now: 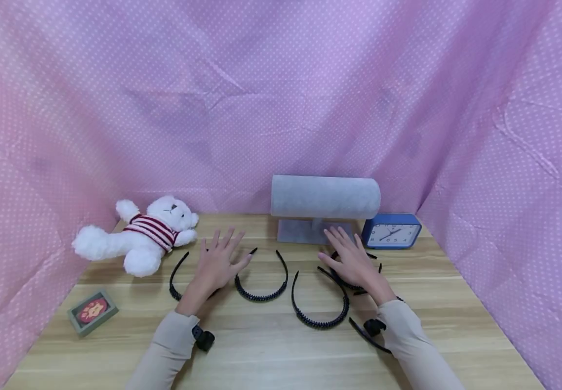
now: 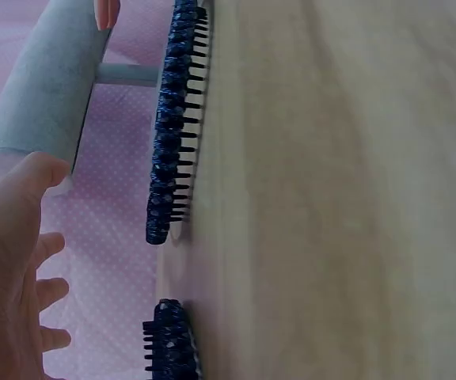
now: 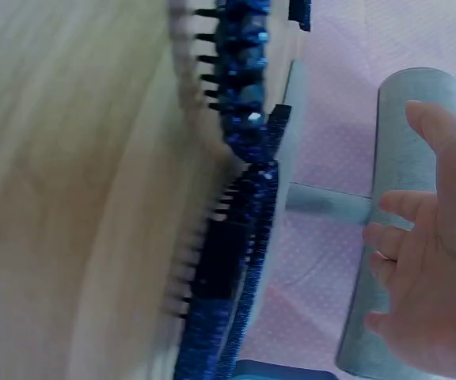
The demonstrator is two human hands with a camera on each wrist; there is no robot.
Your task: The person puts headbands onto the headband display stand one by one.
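My left hand (image 1: 215,265) is spread out, palm down, above a black headband (image 1: 175,294) on the left and holds nothing. My right hand (image 1: 354,264), fingers also extended, hovers over black headbands (image 1: 346,283) that it partly hides. Between the hands lie a beaded headband (image 1: 260,298) and another one (image 1: 321,325), both curving toward me. Under the right forearm, part of a further headband (image 1: 366,337) shows. The left wrist view shows dark shiny beads and comb teeth on a headband (image 2: 169,134); in the right wrist view, headbands (image 3: 244,71) overlap.
A grey padded T-bar stand (image 1: 324,197) rises at the back, beside a blue clock (image 1: 392,232). A white teddy bear (image 1: 151,233) in a striped sweater lies at the left. Nearer me is a small framed picture (image 1: 92,312). Pink dotted cloth (image 1: 261,119) encloses the wooden table (image 1: 271,357).
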